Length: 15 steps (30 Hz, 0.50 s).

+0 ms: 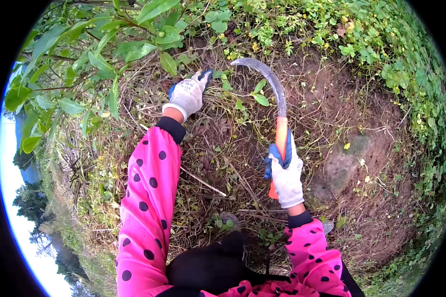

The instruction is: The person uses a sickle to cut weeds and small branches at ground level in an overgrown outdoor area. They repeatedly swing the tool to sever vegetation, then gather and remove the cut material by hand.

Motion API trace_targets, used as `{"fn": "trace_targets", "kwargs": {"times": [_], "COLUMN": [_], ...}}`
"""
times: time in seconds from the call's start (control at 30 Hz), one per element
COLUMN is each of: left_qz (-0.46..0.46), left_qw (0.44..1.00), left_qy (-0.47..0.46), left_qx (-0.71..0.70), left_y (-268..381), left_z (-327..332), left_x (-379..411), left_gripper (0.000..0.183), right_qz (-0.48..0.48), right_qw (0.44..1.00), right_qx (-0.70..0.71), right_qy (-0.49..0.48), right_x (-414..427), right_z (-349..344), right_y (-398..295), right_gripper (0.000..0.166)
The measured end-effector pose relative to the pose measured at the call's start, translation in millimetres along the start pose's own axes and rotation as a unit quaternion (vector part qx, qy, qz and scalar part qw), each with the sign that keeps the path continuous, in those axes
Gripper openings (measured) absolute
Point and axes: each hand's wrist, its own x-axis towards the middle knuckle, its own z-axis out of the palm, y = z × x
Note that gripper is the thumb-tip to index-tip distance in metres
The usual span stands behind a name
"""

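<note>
My right hand (287,169), in a white work glove with a blue coated palm, is closed around the orange handle of a sickle (274,80). The curved metal blade points up and bends to the left, above low weeds and dry stems. My left hand (191,89), in a matching glove, reaches into cut weeds (223,92) to the left of the blade tip. Its fingers are partly hidden, and whether they grip any stems cannot be told.
A leafy shrub (107,55) spreads over the upper left. Green ground plants (401,63) line the top and right. A stone (342,163) is set in bare soil right of the sickle. A shoe (230,219) shows below.
</note>
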Motion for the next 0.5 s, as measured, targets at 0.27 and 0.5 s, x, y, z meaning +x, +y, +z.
{"fn": "trace_targets", "kwargs": {"times": [0.27, 0.5], "left_qz": [-0.058, -0.129], "left_qw": [0.997, 0.990], "left_qy": [0.049, -0.056], "left_qx": [0.025, 0.013], "left_y": [2, -21], "left_z": [25, 23], "left_x": [-27, -89], "left_gripper": [0.060, 0.059], "right_qz": [-0.368, -0.174], "right_qw": [0.790, 0.878], "right_qx": [-0.479, -0.425], "right_qy": [-0.104, -0.131], "right_x": [101, 67], "right_z": [35, 33], "right_y": [-63, -18], "right_gripper": [0.047, 0.058]}}
